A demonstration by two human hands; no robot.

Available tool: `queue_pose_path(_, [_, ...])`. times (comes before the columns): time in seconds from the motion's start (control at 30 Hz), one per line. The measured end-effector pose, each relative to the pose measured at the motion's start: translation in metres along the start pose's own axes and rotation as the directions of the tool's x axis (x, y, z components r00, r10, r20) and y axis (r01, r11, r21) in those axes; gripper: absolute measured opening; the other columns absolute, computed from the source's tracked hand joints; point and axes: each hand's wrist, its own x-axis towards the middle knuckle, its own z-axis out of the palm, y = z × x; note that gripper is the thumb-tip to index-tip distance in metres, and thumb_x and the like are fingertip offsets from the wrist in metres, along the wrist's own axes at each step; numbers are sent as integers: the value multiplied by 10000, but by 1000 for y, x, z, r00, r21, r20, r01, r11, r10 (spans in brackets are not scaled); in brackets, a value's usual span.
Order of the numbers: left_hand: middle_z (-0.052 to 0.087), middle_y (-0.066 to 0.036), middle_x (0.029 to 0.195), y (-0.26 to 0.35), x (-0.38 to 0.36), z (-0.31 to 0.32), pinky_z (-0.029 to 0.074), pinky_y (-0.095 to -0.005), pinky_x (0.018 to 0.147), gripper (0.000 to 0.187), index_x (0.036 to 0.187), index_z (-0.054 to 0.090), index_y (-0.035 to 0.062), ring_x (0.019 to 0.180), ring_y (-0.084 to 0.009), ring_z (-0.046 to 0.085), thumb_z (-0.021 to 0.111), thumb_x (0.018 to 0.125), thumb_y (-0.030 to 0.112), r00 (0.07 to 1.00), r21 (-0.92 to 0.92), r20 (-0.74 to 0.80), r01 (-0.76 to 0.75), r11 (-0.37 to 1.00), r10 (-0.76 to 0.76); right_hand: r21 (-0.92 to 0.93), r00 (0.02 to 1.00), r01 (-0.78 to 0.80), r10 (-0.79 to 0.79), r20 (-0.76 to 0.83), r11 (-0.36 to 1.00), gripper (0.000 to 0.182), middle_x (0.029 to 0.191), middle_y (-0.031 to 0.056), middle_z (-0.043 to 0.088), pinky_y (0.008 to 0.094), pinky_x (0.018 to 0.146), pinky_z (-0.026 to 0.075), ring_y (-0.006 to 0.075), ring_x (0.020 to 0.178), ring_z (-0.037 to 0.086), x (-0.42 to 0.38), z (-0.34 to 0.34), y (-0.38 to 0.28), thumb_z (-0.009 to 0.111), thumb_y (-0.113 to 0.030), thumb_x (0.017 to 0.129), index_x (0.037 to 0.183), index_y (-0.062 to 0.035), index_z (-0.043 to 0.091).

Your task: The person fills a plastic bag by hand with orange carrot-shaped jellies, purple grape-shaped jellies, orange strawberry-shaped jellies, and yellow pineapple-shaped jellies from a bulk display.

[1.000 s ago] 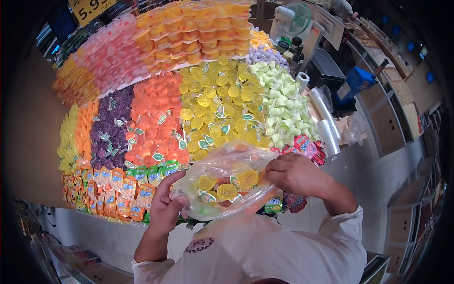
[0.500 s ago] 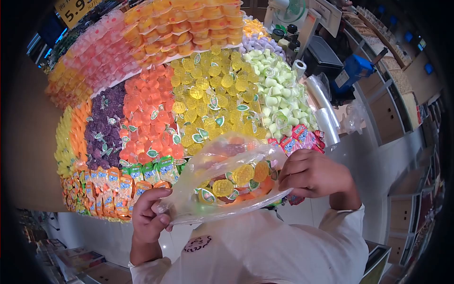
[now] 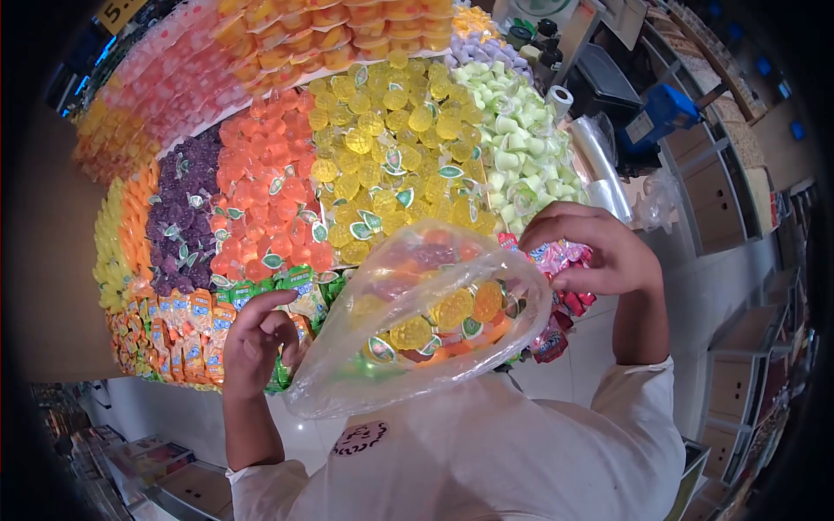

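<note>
A clear plastic bag point(image 3: 339, 395) lies in front of me with its mouth gaping toward me. Inside are yellow jelly cups point(image 3: 411, 333), orange ones point(image 3: 487, 301) and some with green leaf labels. Beside the bag's left edge is my left hand point(image 3: 254, 347), its fingers loosely bent and apart, with nothing held. My right hand point(image 3: 612, 252) is open past the bag's right rim, thumb and fingers curved apart around pink wrapped candy packets point(image 3: 560, 256) on the display.
Rows of yellow jelly cups point(image 3: 408, 165), red-orange ones point(image 3: 269, 187), purple ones point(image 3: 184, 208) and pale green ones point(image 3: 512, 156) fill the display. Orange candy packets point(image 3: 178, 334) lie at front left. Stacked fruit cups point(image 3: 339, 35) rise behind. A plastic bag roll point(image 3: 601, 161) stands at right.
Both hands have let go of the bag's rim. My left hand has drawn slightly left and up; my right has moved up and right over the pink packets. The bag's mouth has widened.
</note>
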Motion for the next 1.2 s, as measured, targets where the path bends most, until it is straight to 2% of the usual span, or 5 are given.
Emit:
queue_pose_path(0.23, [593, -21, 1020, -46, 130, -35, 493, -257, 749, 310, 1272, 620, 24, 868, -113, 578, 638, 975, 111, 978, 594, -204, 166, 787, -52, -45, 870, -489, 483, -97, 871, 419, 1059, 95, 693, 338, 856, 537, 179, 953, 670, 85, 22, 111, 726, -228, 931, 1286, -34, 616])
queue_pose_path(0.33, [592, -110, 1252, -54, 186, -32, 528, -360, 904, 332, 1266, 620, 56, 1058, -254, 626, 658, 940, 107, 991, 945, -64, 22, 326, 118, -216, 898, -439, 422, -121, 872, 514, 1100, 130, 692, 380, 860, 543, 247, 961, 683, 123, 45, 153, 730, -314, 917, 1332, -46, 589])
queue_pose_path(0.63, [573, -126, 1354, -104, 269, -48, 485, -441, 1032, 494, 1330, 591, 115, 1211, -336, 563, 666, 849, 30, 943, 939, 291, -248, -239, 164, -412, 867, -499, 441, -233, 763, 608, 1200, 183, 608, 458, 911, 536, 370, 1046, 662, 173, 97, 195, 735, -443, 863, 1370, -150, 571])
queue_pose_path(0.97, [630, -97, 1133, -80, 258, -52, 528, -398, 876, 424, 1303, 602, 88, 1004, -296, 632, 711, 894, 121, 932, 953, 290, -262, -149, 215, 168, 785, -483, 510, -353, 859, 652, 1118, 160, 688, 365, 805, 543, 202, 886, 671, 148, 75, 166, 793, -378, 838, 1301, 31, 584])
queue_pose_path(1.2, [666, -49, 1086, 24, 147, 5, 527, -322, 770, 462, 1280, 641, 46, 892, -144, 628, 785, 847, 123, 967, 841, 92, -205, 501, 239, 341, 827, -185, 333, -453, 922, 471, 1032, -1, 615, 216, 714, 437, 31, 836, 550, 60, 35, 78, 767, -164, 892, 1303, -20, 589])
